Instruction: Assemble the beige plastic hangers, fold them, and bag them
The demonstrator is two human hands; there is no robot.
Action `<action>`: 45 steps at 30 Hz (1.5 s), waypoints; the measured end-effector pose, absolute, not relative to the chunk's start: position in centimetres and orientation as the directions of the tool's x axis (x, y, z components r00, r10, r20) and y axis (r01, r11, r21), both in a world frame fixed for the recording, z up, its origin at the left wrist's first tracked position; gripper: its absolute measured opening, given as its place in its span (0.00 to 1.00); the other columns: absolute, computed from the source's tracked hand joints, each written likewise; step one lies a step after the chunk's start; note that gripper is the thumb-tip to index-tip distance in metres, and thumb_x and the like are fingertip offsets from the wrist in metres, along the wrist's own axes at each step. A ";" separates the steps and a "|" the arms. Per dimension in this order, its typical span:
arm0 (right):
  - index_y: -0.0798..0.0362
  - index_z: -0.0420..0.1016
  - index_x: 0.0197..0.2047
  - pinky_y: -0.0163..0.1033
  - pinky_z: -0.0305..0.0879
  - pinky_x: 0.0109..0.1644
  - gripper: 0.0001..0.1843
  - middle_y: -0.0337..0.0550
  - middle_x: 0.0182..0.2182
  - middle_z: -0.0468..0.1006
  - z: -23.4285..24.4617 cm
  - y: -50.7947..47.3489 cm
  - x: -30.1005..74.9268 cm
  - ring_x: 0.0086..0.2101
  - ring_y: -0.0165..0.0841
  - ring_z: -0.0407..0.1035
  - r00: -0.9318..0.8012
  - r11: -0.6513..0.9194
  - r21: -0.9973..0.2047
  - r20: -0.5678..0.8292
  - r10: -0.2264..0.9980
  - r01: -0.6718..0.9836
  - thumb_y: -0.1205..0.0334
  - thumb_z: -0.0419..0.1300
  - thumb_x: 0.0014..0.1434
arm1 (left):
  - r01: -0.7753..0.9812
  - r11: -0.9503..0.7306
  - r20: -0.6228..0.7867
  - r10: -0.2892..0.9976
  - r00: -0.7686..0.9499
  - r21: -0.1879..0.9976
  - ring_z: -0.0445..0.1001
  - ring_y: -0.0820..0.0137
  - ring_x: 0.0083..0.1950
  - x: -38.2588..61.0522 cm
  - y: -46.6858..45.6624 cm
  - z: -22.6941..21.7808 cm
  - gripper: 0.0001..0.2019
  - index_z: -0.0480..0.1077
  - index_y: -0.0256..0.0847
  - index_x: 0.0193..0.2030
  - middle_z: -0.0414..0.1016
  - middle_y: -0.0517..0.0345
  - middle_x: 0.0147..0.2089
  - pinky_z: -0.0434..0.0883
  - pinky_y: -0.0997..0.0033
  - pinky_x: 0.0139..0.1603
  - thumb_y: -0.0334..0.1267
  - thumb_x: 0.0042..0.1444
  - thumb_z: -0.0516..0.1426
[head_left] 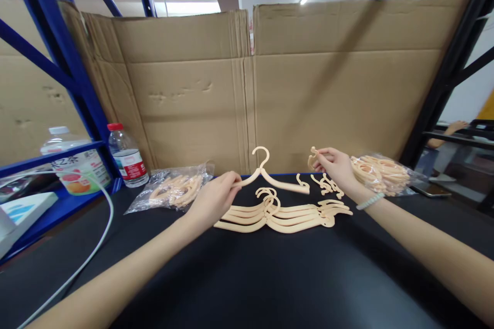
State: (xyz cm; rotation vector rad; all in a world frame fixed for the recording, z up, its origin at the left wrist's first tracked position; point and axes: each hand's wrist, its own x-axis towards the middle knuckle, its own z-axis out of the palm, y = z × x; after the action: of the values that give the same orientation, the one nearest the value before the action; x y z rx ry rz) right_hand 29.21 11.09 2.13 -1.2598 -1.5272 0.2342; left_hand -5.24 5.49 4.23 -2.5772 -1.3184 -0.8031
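Note:
My left hand [214, 198] is closed on the left arm of a cream plastic hanger [266, 175], holding it up above the black table [270, 277]. My right hand [336, 167] pinches a small cream clip piece [312, 156] at its fingertips. A stack of several assembled cream hangers [281, 213] lies flat on the table between my hands. A few loose small clip pieces [328, 185] lie just under my right hand.
A plastic bag of hanger parts [175, 190] lies at left, another bag [380, 174] at right. Cardboard sheets [247, 92] wall off the back. A water bottle [125, 157], a drink cup [77, 167] and a white cable [96, 236] sit at left by blue shelving [57, 51]. Another person's arm [450, 131] shows far right.

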 end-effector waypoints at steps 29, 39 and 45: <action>0.55 0.73 0.28 0.32 0.70 0.39 0.16 0.37 0.30 0.74 0.8 2.9 26.2 0.31 0.26 0.69 -0.087 0.102 -0.948 0.134 0.987 -0.300 0.58 0.76 0.43 | 0.649 -0.678 0.619 0.684 0.386 0.345 0.77 0.69 0.40 -5.4 2.2 -0.2 0.07 0.65 0.45 0.47 0.73 0.57 0.41 0.75 0.75 0.33 0.36 0.65 0.49; 0.56 0.73 0.34 0.42 0.73 0.52 0.13 0.51 0.43 0.78 0.4 2.6 27.0 0.43 0.38 0.76 -0.314 -0.201 -0.932 -0.102 0.944 -0.301 0.60 0.71 0.53 | 0.661 -0.690 0.648 0.653 0.391 0.297 0.76 0.68 0.41 -5.2 2.0 -0.4 0.07 0.65 0.44 0.47 0.73 0.57 0.41 0.73 0.71 0.40 0.34 0.65 0.50; 0.55 0.68 0.31 0.42 0.75 0.50 0.14 0.45 0.31 0.78 0.2 2.9 27.3 0.37 0.38 0.79 -0.378 -0.275 -0.914 -0.151 0.913 -0.300 0.59 0.70 0.54 | 0.664 -0.687 0.652 0.653 0.385 0.296 0.76 0.67 0.41 -5.2 2.1 -0.4 0.07 0.66 0.44 0.47 0.74 0.55 0.41 0.74 0.69 0.40 0.36 0.65 0.49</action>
State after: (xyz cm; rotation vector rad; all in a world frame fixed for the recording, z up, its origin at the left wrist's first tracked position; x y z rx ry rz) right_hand 27.33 2.92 0.18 -0.9005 -1.0649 1.7817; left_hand -5.25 2.09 -0.35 -2.6021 -1.2380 -1.2153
